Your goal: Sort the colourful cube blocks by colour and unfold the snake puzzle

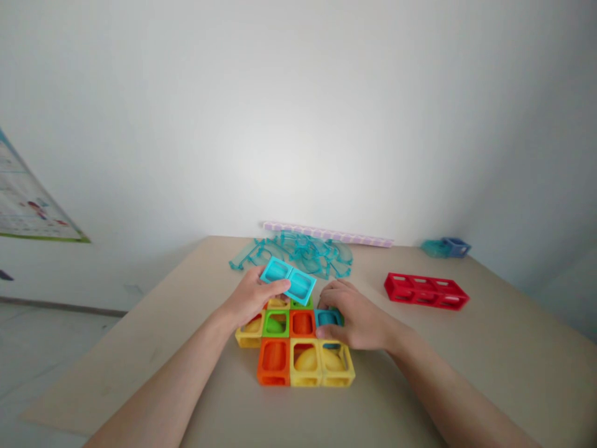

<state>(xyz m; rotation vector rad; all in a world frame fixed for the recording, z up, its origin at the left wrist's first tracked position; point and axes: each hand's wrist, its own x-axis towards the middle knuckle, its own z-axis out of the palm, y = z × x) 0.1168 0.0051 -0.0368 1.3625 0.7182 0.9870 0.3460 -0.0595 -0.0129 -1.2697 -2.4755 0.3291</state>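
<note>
My left hand (254,292) grips a light blue two-cell toy block (289,280), thumb on its near face, raised and tilted above the far side of a colourful block group. That group, made of hollow cube blocks, lies flat on the table: an orange block (274,361) and a yellow double block (306,361) form the near row, with green, red and yellow ones behind. Around the blue block (329,318) at the group's right side, my right hand (352,314) has its thumb and fingers closed. Both hands partly cover the far blocks.
Translucent teal plastic track pieces (303,249) lie heaped at the back, before a purple-and-white patterned strip (331,233) along the wall. A red three-cell block (425,291) lies to the right. Blue and teal pieces (445,247) sit at the back right corner.
</note>
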